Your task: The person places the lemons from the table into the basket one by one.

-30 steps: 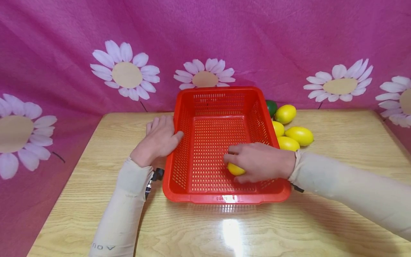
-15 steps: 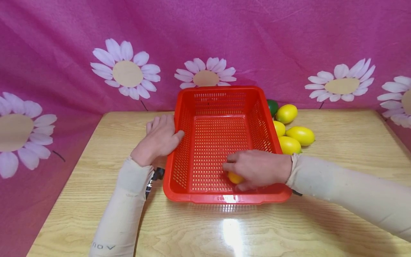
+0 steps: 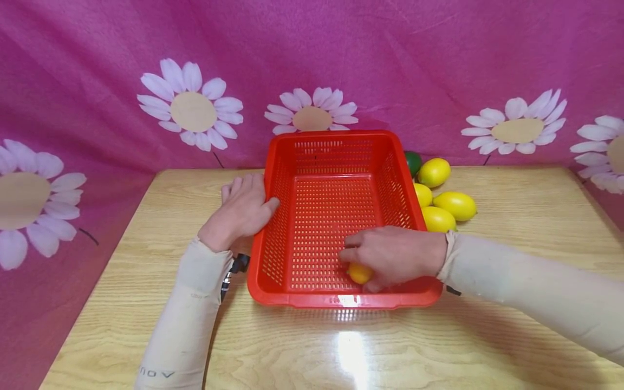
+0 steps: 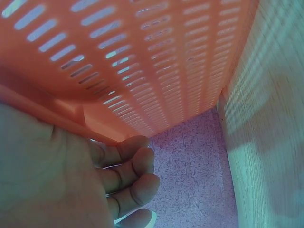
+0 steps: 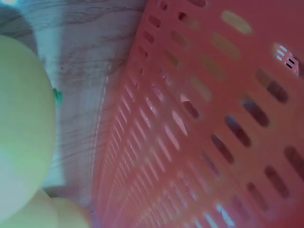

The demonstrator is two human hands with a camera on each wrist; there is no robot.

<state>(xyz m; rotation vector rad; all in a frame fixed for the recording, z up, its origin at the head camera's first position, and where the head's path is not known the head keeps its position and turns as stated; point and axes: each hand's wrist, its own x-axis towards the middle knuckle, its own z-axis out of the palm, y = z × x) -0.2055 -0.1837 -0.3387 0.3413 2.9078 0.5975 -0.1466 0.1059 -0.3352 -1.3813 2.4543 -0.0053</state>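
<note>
A red plastic basket (image 3: 341, 300) with slotted walls stands on the table. My left hand (image 3: 241, 208) grips its left rim, with the thumb over the edge and the fingers outside, curled in the left wrist view. Inside, at the near right, my right hand (image 3: 395, 254) holds a lemon (image 3: 359, 273) low against the basket floor. Part of that lemon is hidden under the hand. The right wrist view does not show the right hand; it shows the slotted basket wall (image 5: 209, 95) and a lemon (image 5: 23, 128) outside it.
Several other lemons (image 3: 455, 206) lie against the basket's right side on the wooden table (image 3: 161, 244). A dark green fruit (image 3: 413, 162) sits behind them, partly hidden by the basket. A pink cloth (image 3: 390, 65) with daisies hangs behind the table.
The right hand has moved slightly toward the near side and lower in the basket with the lemon. The left hand and the basket have stayed in place.
</note>
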